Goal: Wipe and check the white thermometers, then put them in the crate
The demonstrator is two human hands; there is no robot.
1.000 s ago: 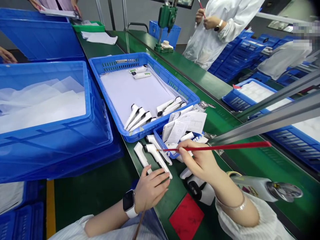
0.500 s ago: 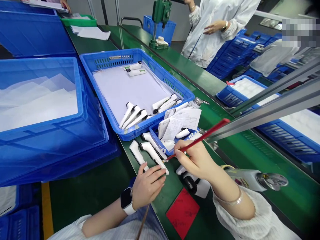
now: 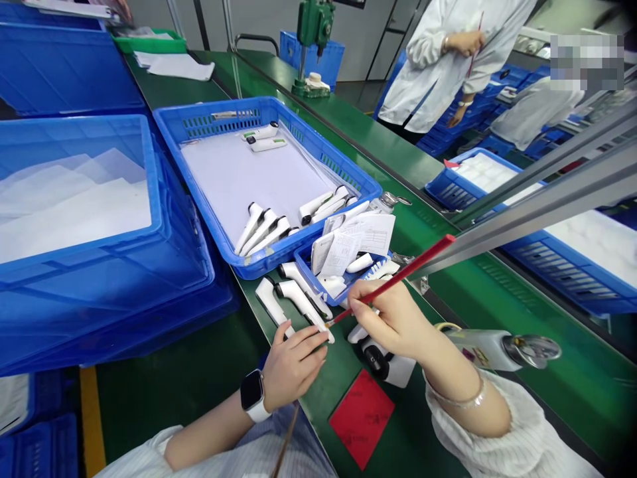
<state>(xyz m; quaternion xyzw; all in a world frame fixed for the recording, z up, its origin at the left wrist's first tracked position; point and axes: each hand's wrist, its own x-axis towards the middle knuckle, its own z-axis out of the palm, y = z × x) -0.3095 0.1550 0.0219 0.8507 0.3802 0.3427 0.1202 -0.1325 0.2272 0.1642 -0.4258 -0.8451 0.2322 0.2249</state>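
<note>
The left hand (image 3: 291,364) is pressing its fingers onto a white thermometer (image 3: 303,309) lying on the green desk (image 3: 199,378); the right hand (image 3: 393,318) is pinching a red brush (image 3: 398,275), tip touching it; the thermometer is looking light, stiff, slippery, best held mid-body.

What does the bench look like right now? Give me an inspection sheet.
Surface: green bench, red square pad near the front edge.
Job's things: white handheld devices lying by the hands; red-handled brush, tip at one device.
Clutter: blue tray with more white units; small blue bin with paper slips; large blue crate.
Grips: left hand rests on a device; right hand holds the brush.
Cables: nothing seen.
Surroundings: person in a white coat standing, green press, metal rails.
</note>
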